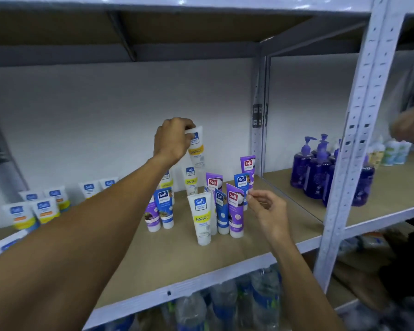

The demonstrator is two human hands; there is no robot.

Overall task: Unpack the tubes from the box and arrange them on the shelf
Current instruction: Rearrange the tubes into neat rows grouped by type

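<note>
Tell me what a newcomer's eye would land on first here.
The left hand holds a white tube with a yellow band in the air, above the standing tubes clustered on the shelf. Just below and to the right, the right hand pinches the top corner of a purple tube in the front row. Dark purple pump bottles crowd the next bay to the right.

The white tube (197,145), yellow-banded, is tilted cap-down above the shelf (225,266). The purple tube (235,211) and other tubes (201,218) stand clustered upright on their caps.
</note>
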